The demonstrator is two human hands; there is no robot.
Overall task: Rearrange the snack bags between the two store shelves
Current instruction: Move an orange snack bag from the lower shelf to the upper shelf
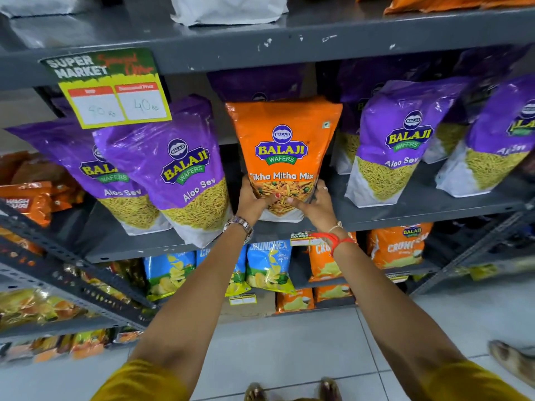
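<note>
- The left hand (254, 199) and right hand (314, 202) are gripping the lower corners of the orange Tikha Mitha Mix bag (282, 149), fingers curled closed around it.
- The bag is standing upright at frame centre on the grey shelf (419, 205).
- Purple Aloo Sev bags (185, 169) are flanking it, left and right.
- A yellow price tag (115, 91) is hanging in the upper left.

Both hands, left (254, 202) and right (314, 205), gripped the bottom of an upright orange plastic Tikha Mitha Mix bag (282, 151) on the grey metal shelf (419, 202), between purple Aloo Sev bags (185, 169).
</note>
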